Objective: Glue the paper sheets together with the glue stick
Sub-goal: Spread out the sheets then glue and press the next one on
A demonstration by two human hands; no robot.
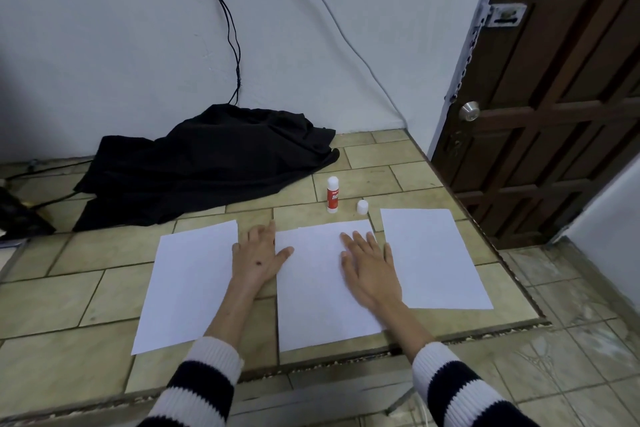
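Three white paper sheets lie side by side on a tiled surface: a left sheet [188, 284], a middle sheet [318, 291] and a right sheet [433, 256]. My left hand [258, 253] lies flat between the left and middle sheets, its thumb on the middle sheet's left edge. My right hand [369, 263] presses flat on the middle sheet, fingers spread. Behind the sheets a red-and-white glue stick [332, 195] stands upright with its stick exposed. Its white cap [362, 207] stands just to the right of it.
A crumpled black cloth [207, 163] lies at the back left against the wall, with cables hanging above it. A dark wooden door [554, 97] is at the right. The tiled platform's edge [346, 357] runs close to my body, with lower floor beyond.
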